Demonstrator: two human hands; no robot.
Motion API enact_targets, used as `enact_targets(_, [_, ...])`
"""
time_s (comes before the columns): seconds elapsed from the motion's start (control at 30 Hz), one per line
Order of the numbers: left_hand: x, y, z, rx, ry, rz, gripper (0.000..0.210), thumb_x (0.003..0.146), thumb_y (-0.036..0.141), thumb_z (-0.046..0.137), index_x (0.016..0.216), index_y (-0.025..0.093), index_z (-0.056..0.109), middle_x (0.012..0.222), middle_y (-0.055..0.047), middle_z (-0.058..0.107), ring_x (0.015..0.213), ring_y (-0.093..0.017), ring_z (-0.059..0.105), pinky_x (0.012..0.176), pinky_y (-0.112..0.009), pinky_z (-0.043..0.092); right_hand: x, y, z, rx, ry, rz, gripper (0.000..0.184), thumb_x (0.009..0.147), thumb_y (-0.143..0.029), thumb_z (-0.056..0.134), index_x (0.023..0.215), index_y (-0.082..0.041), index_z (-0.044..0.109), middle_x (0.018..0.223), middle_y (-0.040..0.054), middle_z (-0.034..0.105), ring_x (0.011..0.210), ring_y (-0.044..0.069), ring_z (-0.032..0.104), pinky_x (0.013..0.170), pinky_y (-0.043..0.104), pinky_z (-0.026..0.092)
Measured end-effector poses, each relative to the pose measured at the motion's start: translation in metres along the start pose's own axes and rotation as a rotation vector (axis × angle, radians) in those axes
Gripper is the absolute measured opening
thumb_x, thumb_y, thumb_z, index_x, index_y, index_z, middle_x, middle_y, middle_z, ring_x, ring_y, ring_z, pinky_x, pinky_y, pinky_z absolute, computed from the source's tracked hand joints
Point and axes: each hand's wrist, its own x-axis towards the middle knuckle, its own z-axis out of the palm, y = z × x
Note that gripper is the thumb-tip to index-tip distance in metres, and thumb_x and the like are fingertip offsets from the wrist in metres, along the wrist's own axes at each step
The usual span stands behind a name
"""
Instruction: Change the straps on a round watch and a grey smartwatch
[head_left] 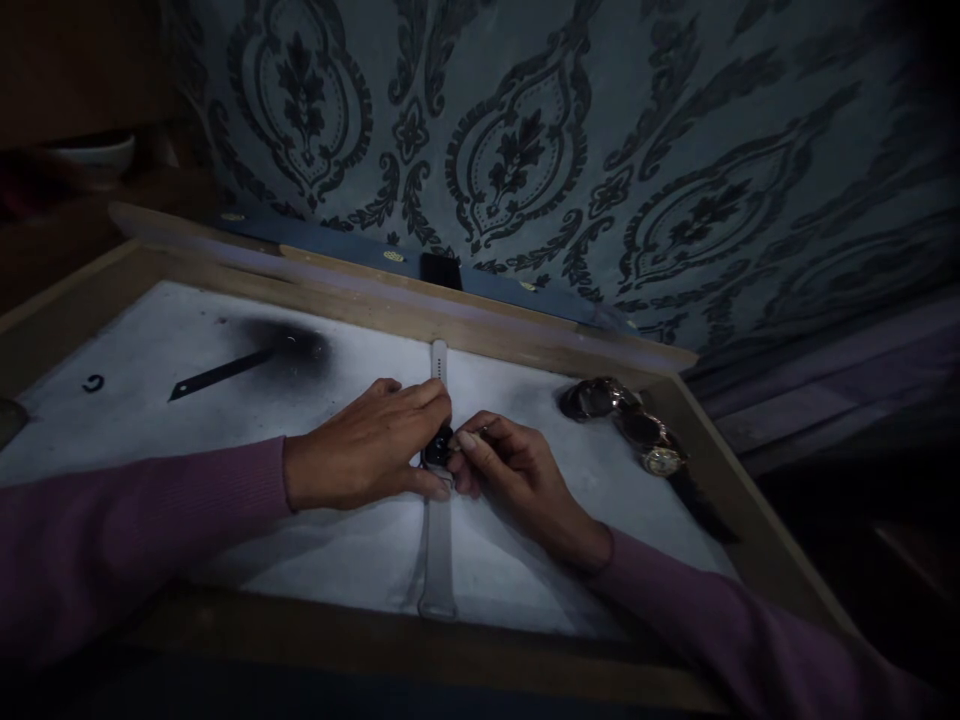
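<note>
A watch with a pale strap and a dark round face lies lengthwise on the white surface, its strap stretched out flat both ways. My left hand reaches over it from the left, fingers at the upper end of the case and thumb at the lower end, holding it down. At the right edge of the case, my right hand is closed in a pinch. Something small seems to be between its thumb and finger, too small and dark to name. Part of the case is hidden by my fingers.
Several watches lie together on the right, one with a dark strap. A dark flat strip and a small black curled piece lie on the left. A raised wooden rim surrounds the white surface; patterned wall behind.
</note>
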Motion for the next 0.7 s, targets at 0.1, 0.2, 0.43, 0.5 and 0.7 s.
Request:
enact_targets(0.1, [0.000, 0.000, 0.000, 0.009, -0.001, 0.000, 0.033, 0.085, 0.041, 0.067, 0.102, 0.019, 0.051, 0.104, -0.003, 0.053, 0.091, -0.020, 0.052, 0.087, -0.038, 0.037, 0.000, 0.000, 0.000, -0.026, -0.017, 0.001, 0.029, 0.090, -0.044, 0.060, 0.079, -0.017, 0.057, 0.063, -0.0008, 0.063, 0.048, 0.008, 0.055, 0.045, 0.021, 0.047])
enact_targets(0.2, [0.000, 0.000, 0.000, 0.014, -0.002, 0.007, 0.034, 0.084, 0.041, 0.068, 0.102, 0.018, 0.051, 0.104, -0.003, 0.053, 0.092, -0.020, 0.052, 0.087, -0.038, 0.037, 0.000, 0.000, 0.000, -0.051, -0.019, -0.020, 0.029, 0.091, -0.043, 0.059, 0.078, -0.017, 0.058, 0.062, -0.0013, 0.061, 0.049, 0.008, 0.054, 0.046, 0.021, 0.047])
enact_targets(0.43, [0.000, 0.002, -0.002, 0.013, -0.016, -0.006, 0.034, 0.084, 0.040, 0.069, 0.102, 0.018, 0.050, 0.104, -0.004, 0.053, 0.093, -0.021, 0.052, 0.087, -0.038, 0.037, -0.003, -0.002, 0.001, -0.222, -0.031, -0.129, 0.023, 0.096, -0.035, 0.052, 0.081, -0.018, 0.057, 0.062, -0.0018, 0.059, 0.050, 0.009, 0.055, 0.047, 0.022, 0.047])
enact_targets(0.5, [0.000, 0.002, -0.002, 0.006, -0.017, -0.005, 0.033, 0.084, 0.039, 0.069, 0.101, 0.018, 0.050, 0.104, -0.004, 0.053, 0.092, -0.021, 0.052, 0.087, -0.038, 0.037, -0.004, -0.006, 0.002, -0.346, -0.041, -0.183, 0.021, 0.098, -0.031, 0.049, 0.082, -0.019, 0.056, 0.060, -0.0023, 0.058, 0.050, 0.010, 0.055, 0.049, 0.022, 0.046])
enact_targets(0.7, [0.000, -0.001, 0.000, -0.017, 0.003, 0.018, 0.034, 0.083, 0.039, 0.070, 0.099, 0.018, 0.050, 0.102, -0.002, 0.052, 0.088, -0.019, 0.051, 0.085, -0.037, 0.036, -0.004, -0.015, 0.003, -0.567, -0.061, -0.340, 0.017, 0.097, -0.024, 0.049, 0.083, -0.019, 0.056, 0.063, -0.0020, 0.058, 0.053, 0.011, 0.057, 0.053, 0.024, 0.046])
